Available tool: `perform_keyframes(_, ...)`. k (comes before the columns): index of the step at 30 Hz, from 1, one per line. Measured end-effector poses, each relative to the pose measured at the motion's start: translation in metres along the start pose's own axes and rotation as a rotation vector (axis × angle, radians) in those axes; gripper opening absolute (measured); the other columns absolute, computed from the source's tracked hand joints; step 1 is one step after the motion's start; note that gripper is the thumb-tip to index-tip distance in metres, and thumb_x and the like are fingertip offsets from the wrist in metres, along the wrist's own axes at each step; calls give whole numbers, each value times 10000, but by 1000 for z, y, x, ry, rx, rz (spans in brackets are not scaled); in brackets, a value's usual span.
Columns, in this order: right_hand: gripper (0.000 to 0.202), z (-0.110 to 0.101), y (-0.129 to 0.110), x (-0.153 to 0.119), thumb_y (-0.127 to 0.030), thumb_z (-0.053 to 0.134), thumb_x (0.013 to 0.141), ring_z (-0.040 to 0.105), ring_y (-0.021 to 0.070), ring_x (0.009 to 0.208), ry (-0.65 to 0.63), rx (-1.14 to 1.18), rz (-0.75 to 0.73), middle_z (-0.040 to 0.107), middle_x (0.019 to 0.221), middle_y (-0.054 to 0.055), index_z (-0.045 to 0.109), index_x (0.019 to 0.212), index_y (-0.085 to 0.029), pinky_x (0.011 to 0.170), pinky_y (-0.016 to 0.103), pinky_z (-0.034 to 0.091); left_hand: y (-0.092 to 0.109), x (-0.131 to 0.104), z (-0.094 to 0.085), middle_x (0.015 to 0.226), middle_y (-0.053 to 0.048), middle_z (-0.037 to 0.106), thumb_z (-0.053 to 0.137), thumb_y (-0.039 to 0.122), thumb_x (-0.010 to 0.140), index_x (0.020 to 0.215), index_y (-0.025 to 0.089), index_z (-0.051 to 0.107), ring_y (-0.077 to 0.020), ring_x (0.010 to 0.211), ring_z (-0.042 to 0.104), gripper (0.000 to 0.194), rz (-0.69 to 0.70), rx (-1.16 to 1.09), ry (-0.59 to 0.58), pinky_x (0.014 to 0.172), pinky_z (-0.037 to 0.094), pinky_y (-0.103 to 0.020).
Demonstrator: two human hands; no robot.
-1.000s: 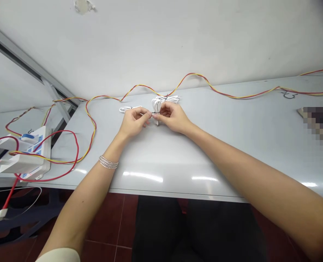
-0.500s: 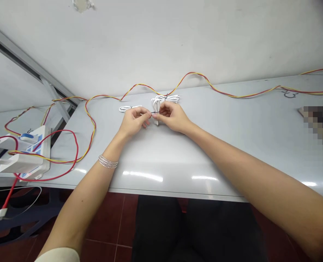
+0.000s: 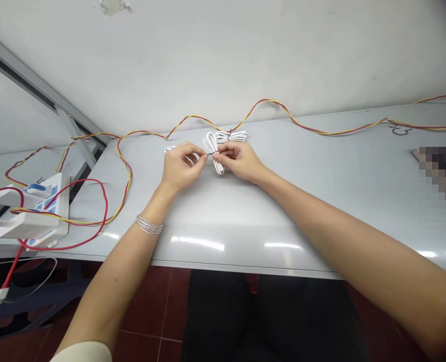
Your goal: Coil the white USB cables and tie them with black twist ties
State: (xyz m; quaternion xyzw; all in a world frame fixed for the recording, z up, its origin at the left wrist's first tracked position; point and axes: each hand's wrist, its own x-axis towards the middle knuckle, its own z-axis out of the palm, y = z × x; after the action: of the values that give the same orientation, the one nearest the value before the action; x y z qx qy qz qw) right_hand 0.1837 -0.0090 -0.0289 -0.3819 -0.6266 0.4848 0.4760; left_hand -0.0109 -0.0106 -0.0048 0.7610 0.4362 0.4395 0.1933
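Between my hands, a coiled white cable (image 3: 210, 143) is held just above the grey table, tilted, with a thin black twist tie (image 3: 211, 153) around its middle. My left hand (image 3: 183, 163) pinches one end of the tie between thumb and forefinger. On the other side, my right hand (image 3: 240, 160) pinches the tie close against the coil, its fingers curled beside the cable. A bundle of white cables (image 3: 236, 136) with a black tie lies just behind my right hand. Another white cable coil (image 3: 169, 149) is mostly hidden behind my left hand.
A twisted red and yellow wire (image 3: 193, 116) runs along the wall at the back of the table (image 3: 223, 211). At left stands a white power strip (image 3: 59, 211) with plugged adapters and a looping red cable (image 3: 104, 201). A black tie (image 3: 400, 130) lies back right, near a pixelated object (image 3: 445, 171).
The held coil has tilted, its top leaning left and its lower end swinging right. My left hand has shifted slightly left, covering more of the coil behind it.
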Motion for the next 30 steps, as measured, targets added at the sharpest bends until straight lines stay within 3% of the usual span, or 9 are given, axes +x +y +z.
perform_keyframes(4,330,-1,-2,0,-484,782,776,521,118,620,-31,38,5,610,686,-1,680,778,-170,595,277,415,1,1,-7,872,-37,734,720,238,790,801,216,760,-130,657,604,47,205,172,10,613,481,-302)
perform_keyframes(11,377,-5,-2,1,-534,809,754,524,119,618,-52,103,37,618,669,4,717,766,-169,590,270,426,1,5,-10,889,-46,756,762,268,759,739,252,749,-226,840,672,28,217,274,-16,809,499,-381)
perform_keyframes(19,377,-5,-2,2,-524,829,725,526,118,613,-57,128,61,609,660,-3,709,769,-169,590,270,445,0,5,-10,889,-36,762,779,295,767,806,255,759,-235,879,683,59,195,228,-5,843,510,-398)
perform_keyframes(24,326,-3,0,2,-448,835,716,561,126,668,-26,138,50,628,716,0,674,787,-173,637,274,476,1,2,-7,881,-43,756,781,289,761,787,241,770,-194,795,662,55,197,195,28,724,503,-347)
perform_keyframes(30,319,-3,1,3,-401,835,697,592,147,721,5,145,19,637,754,5,638,810,-177,684,296,502,9,-1,-2,846,-38,729,787,277,766,788,200,772,-126,671,609,82,16,-41,25,575,458,-274)
